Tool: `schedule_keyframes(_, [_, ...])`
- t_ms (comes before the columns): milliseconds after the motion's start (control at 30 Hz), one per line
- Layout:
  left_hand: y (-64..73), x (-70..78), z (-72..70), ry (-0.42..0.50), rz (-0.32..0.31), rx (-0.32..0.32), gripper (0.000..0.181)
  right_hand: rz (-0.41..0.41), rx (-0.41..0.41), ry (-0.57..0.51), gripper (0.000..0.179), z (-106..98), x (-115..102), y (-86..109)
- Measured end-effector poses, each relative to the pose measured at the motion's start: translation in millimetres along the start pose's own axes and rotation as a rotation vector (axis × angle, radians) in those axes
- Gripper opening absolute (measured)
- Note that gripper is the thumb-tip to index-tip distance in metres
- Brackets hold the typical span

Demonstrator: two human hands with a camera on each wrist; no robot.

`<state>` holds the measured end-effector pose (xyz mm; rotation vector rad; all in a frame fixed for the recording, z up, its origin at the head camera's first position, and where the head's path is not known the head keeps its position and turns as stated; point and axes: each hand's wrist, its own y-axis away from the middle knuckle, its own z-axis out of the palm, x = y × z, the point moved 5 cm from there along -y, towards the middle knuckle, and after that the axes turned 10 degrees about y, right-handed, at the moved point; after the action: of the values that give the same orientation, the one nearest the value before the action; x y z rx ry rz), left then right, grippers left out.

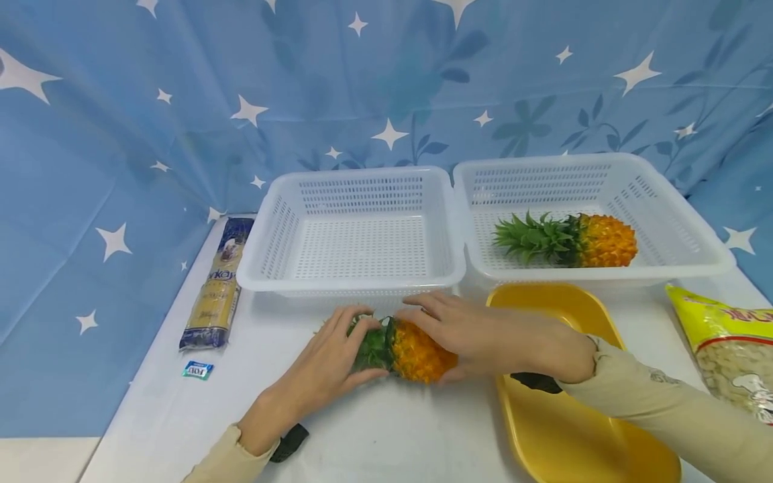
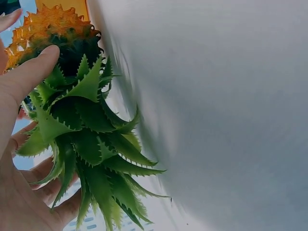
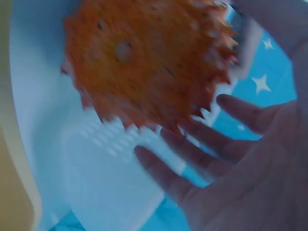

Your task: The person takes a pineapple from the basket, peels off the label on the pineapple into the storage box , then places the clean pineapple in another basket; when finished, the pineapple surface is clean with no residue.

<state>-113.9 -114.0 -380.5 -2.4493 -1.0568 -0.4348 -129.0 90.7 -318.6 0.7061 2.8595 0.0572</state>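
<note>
In front of the left white basket, a pineapple [image 1: 423, 355] with spiky orange skin and green serrated leaves [image 2: 91, 130] lies sideways on the table. My left hand [image 1: 338, 352] holds it at the crown; the thumb is at its neck and the other fingers are behind the leaves. Over the orange end is my right hand [image 1: 461, 332], blurred in the head view. The right wrist view has the right hand's fingers [image 3: 168, 173] spread and loosely bent, fingertips right at the fruit's edge. A second pineapple [image 1: 604, 241] lies in the right white basket [image 1: 682, 235].
The left white basket [image 1: 350, 285] stands at the back, beside the right one. A yellow tub [image 1: 561, 436] sits under my right forearm. At the far right is a yellow-topped bag [image 1: 737, 355]. A long pasta packet [image 1: 217, 288] and a small blue-green sachet [image 1: 197, 370] lie at left.
</note>
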Motion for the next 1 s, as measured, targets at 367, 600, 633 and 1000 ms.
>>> schedule_keyframes(367, [1.8, 2.8, 0.4, -0.010, 0.007, -0.002, 0.064, 0.037, -0.021, 0.023, 0.099, 11.9, 0.5, -4.0])
schedule_keyframes(600, [2.8, 4.9, 1.8, -0.001, 0.010, -0.003, 0.065, 0.052, -0.034, 0.011, 0.096, 12.8, 1.1, -5.7])
schedule_keyframes(633, [3.1, 5.2, 1.9, -0.004, 0.017, 0.003, 0.065, 0.051, -0.029, 0.013, 0.096, 12.9, 0.8, -6.1])
schedule_keyframes(1000, [2.0, 8.9, 1.5, -0.023, 0.024, 0.011, 0.066, 0.053, -0.015, 0.041, 0.093, 14.3, -0.2, -7.7])
